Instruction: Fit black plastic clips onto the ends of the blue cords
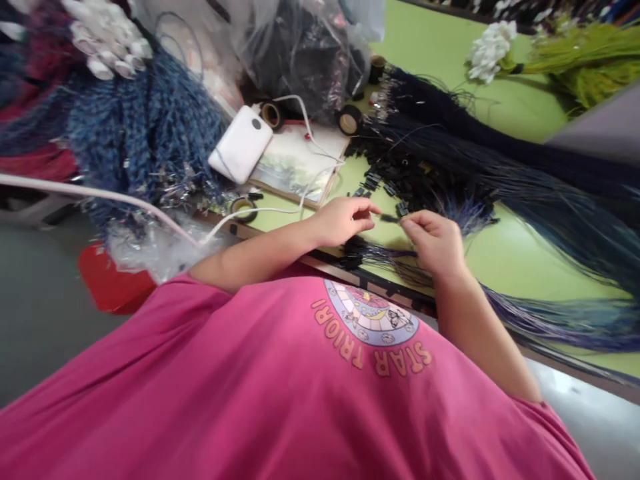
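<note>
My left hand is bent, with its fingertips at the left end of a small black connector. From the other side, the thumb and fingertips of my right hand pinch the right end of that piece. It is slightly blurred and spans the short gap between my hands, just above the green tabletop. Behind my hands lies a loose pile of black connectors. Below them, near the table edge, a bundle of thin dark wires runs off to the right.
A white power bank with a white cable sits left of a picture-covered booklet. Rolls of black tape stand nearby. Long dark wire bundles cover the right side. Blue tinsel-like strands hang at the left, above a red object.
</note>
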Motion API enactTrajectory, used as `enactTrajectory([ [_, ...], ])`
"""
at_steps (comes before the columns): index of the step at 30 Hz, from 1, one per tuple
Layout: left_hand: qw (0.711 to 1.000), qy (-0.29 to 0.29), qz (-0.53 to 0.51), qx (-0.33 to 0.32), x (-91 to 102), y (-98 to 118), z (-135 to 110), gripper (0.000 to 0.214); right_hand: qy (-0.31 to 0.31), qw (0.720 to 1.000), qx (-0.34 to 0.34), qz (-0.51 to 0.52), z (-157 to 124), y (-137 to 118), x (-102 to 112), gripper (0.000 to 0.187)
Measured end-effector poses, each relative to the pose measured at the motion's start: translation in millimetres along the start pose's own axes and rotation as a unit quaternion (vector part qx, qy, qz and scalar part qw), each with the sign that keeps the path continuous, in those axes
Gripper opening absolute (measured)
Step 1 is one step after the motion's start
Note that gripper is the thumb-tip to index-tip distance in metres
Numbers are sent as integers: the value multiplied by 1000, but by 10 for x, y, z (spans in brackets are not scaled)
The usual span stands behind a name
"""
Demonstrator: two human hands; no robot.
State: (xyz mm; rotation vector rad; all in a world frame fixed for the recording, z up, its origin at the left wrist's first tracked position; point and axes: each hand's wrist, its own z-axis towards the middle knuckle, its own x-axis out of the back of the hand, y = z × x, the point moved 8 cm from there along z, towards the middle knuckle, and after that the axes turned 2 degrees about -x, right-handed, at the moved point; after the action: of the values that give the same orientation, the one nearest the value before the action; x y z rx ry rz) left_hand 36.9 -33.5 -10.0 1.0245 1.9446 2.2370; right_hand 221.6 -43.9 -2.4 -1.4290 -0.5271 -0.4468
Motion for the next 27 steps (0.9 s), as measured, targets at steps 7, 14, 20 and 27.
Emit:
enactTrajectory([
  [7,913,166,371,-32,606,-423,-1422,23,-14,989,58,-135,95,41,-140,24],
  [14,852,252,457,48,1219,-778,-1799,40,-33,955,171,-241,-72,-318,-157,27],
  [20,859,226,436,-146,841,-421,-1537,18,-97,944,286,-133,-612,-782,-282,22],
  [27,774,156,406,-460,11,467,-1218,19,-19,922,380,-72,-959,-1020,-413,24],
])
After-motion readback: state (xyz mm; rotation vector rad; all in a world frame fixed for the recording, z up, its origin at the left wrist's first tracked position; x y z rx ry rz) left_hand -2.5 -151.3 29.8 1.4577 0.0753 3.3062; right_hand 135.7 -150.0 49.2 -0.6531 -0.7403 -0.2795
